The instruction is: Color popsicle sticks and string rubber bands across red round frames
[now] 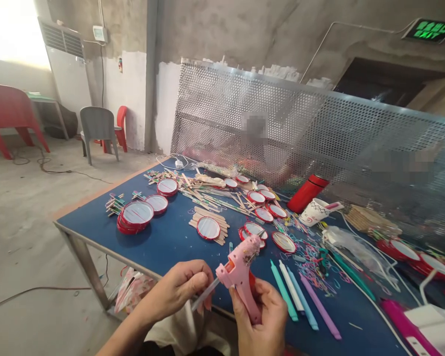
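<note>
My right hand [261, 319] is wrapped round the grip of a pink glue gun [240, 274], nozzle pointing up and away over the blue table [170, 237]. My left hand [181, 287] pinches a clear glue stick [204, 295] whose far end sits in the back of the gun. Both hands hover at the table's near edge. Just beyond the gun lie round red-rimmed mirrors [208, 228] on wooden sticks [211, 217].
More red-rimmed mirrors [136, 213], wooden sticks and coloured bits cover the table. Coloured glue sticks [300, 296] lie to the right, a red flask [307, 193] and a paper cup [315, 211] behind. A perforated metal screen [319, 133] backs the table. Chairs [98, 128] stand far left.
</note>
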`<action>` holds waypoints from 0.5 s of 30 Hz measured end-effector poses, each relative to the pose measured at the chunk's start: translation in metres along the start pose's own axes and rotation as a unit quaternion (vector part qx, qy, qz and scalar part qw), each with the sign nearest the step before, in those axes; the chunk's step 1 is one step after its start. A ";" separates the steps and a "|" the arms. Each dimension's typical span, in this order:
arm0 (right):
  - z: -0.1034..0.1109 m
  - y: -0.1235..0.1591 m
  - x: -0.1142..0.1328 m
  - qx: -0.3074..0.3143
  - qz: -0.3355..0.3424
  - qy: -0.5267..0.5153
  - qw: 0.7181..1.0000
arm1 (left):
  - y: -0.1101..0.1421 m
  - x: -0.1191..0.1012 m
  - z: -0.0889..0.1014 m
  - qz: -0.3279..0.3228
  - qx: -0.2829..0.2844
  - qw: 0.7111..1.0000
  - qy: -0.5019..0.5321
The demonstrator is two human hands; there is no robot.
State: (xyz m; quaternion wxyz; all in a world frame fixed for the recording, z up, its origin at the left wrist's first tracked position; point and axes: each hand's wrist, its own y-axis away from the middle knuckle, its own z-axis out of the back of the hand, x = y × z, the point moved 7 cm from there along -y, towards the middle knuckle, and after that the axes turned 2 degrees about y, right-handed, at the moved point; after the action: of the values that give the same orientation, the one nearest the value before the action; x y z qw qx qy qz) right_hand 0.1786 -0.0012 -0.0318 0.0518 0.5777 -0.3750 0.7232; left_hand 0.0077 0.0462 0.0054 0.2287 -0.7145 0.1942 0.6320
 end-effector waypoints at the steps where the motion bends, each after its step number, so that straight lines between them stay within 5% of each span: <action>1: 0.001 -0.001 0.001 0.003 0.031 0.007 1.000 | -0.001 0.001 -0.001 0.008 0.006 1.000 0.003; 6: 0.005 -0.006 -0.001 0.022 0.088 0.053 0.994 | 0.000 0.007 -0.007 0.079 0.014 0.996 -0.044; 15: 0.005 -0.002 0.006 -0.021 0.191 0.107 0.975 | -0.001 -0.003 -0.008 0.052 -0.003 0.985 -0.163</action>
State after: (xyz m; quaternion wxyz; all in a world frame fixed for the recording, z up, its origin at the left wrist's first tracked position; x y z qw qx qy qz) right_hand 0.1816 -0.0047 -0.0250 -0.0354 0.4131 -0.4858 0.7695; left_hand 0.0141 0.0426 0.0092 0.2224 -0.5914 0.1894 0.7516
